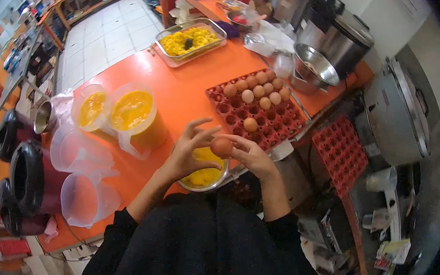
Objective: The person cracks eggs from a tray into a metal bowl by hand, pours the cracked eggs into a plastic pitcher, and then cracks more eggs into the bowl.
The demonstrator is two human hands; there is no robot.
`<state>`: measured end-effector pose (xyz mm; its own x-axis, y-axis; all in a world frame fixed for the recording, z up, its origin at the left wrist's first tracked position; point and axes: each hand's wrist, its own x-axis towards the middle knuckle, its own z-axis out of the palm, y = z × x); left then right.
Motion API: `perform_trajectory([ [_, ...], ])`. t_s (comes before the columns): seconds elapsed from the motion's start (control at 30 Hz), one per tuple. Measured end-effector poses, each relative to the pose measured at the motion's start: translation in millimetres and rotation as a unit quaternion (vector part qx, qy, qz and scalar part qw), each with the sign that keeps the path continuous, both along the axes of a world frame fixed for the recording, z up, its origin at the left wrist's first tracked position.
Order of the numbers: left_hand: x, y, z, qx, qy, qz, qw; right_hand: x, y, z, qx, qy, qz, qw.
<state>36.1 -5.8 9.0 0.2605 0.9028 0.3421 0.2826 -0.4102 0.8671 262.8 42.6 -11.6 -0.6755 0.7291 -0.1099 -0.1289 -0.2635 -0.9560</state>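
Note:
A brown egg is held in my right hand, above a metal bowl of yellow beaten egg. Just left of the egg, my left hand has its fingers apart and holds nothing. The bowl stands at the table's front edge, partly hidden by my hands. Behind my right hand lies a red egg tray with several brown eggs grouped toward its back and a single egg nearer the front. Two plastic jugs with yellow liquid, one larger and one smaller, stand to the left.
Two empty plastic jugs stand at the left beside dark containers. A glass dish of yellow food sits farther back. Metal bowls and large cookers are at the back right. Another red tray lies right.

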Motion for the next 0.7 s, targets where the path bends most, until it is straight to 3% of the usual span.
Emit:
perform_trajectory([
  [0.03, 5.8, 4.3, -1.4, -0.041, -0.054, -0.026, 0.997, 9.5, -6.8, -3.6, -0.045, 0.029, -0.023, 0.998],
  [0.1, 12.2, 13.6, -0.2, -0.035, -0.039, -0.05, 0.997, 34.1, -19.2, -19.9, -0.106, 0.077, -0.074, 0.989],
  [0.27, 36.7, 49.0, -6.6, -0.152, -0.047, -0.14, 0.977, 116.8, -60.2, -50.5, -0.112, 0.045, -0.176, 0.977],
  [0.33, 53.4, 60.0, -2.7, -0.094, -0.005, -0.145, 0.985, 142.4, -77.3, -57.9, -0.109, 0.007, -0.225, 0.968],
  [0.47, 68.3, 94.9, -24.2, -0.028, 0.041, -0.106, 0.993, 177.4, -100.8, -125.0, -0.098, -0.182, -0.259, 0.944],
  [0.6, 71.0, 122.1, -39.1, -0.003, 0.113, -0.04, 0.993, 195.9, -119.7, -234.6, -0.147, -0.231, -0.311, 0.91],
  [0.7, 55.7, 150.9, -59.0, 0.075, 0.191, -0.006, 0.979, 202.0, -118.8, -245.4, -0.131, -0.312, -0.349, 0.874],
])
